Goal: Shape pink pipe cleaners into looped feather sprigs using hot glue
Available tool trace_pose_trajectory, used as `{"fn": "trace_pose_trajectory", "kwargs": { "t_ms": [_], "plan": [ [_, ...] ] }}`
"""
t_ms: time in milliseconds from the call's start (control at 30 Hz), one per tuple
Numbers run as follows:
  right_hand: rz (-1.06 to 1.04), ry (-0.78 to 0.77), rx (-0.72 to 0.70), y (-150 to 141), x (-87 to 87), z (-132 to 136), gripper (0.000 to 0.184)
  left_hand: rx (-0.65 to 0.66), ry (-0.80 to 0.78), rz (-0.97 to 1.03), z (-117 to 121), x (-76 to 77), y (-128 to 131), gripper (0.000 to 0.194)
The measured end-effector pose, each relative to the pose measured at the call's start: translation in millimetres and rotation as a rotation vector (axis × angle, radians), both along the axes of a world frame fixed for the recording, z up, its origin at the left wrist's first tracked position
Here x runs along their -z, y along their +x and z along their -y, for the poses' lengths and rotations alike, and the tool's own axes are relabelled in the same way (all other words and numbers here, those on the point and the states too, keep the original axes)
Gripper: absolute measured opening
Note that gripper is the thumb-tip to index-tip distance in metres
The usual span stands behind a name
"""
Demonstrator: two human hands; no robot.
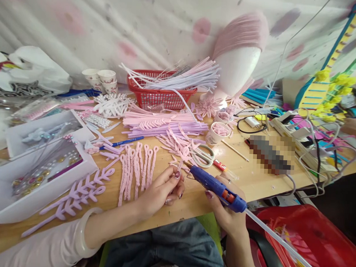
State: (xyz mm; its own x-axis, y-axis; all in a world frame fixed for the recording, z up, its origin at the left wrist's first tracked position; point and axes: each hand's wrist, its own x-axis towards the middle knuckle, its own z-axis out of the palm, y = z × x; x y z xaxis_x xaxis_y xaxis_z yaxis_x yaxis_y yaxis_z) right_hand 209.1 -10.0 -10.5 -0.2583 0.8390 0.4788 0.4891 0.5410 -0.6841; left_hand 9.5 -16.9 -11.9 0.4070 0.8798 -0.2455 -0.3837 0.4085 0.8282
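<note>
My right hand (226,208) is wrapped round a blue glue gun (212,186), with a long clear glue stick (279,242) running out of its back end. The gun's nozzle points left, close to the fingers of my left hand (170,184). Those fingers are pinched on a small pink pipe-cleaner piece (180,165), partly hidden by them. Just beyond lie scissors (205,155) with pale handles, beside cut pink pipe-cleaner pieces (168,145). Several twisted pink pipe-cleaner strips (135,171) with looped tops lie left of my left hand.
A red basket (164,99) of pipe cleaners stands at the back, near a white mannequin head (239,69). White boxes (45,190) with beads and purple leaf sprigs (75,196) lie left. A paper cup (216,137), power strip (298,140) and cables are on the right.
</note>
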Motion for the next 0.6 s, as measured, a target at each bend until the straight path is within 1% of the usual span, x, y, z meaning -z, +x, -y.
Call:
{"fn": "trace_pose_trajectory", "kwargs": {
  "t_ms": [267,433,600],
  "plan": [
    [0.015,-0.006,0.022,0,-0.8,0,0.024,-0.006,-0.009,-0.019,0,-3.0,0,0.029],
    [0.009,-0.011,-0.002,-2,-5.0,0,0.024,-0.005,-0.014,-0.017,0,-2.1,1,0.033],
    [0.038,-0.026,-0.041,0,-10.5,1,0.02,0.011,-0.012,-0.021,0,-0.2,0,0.03]
  ]
}}
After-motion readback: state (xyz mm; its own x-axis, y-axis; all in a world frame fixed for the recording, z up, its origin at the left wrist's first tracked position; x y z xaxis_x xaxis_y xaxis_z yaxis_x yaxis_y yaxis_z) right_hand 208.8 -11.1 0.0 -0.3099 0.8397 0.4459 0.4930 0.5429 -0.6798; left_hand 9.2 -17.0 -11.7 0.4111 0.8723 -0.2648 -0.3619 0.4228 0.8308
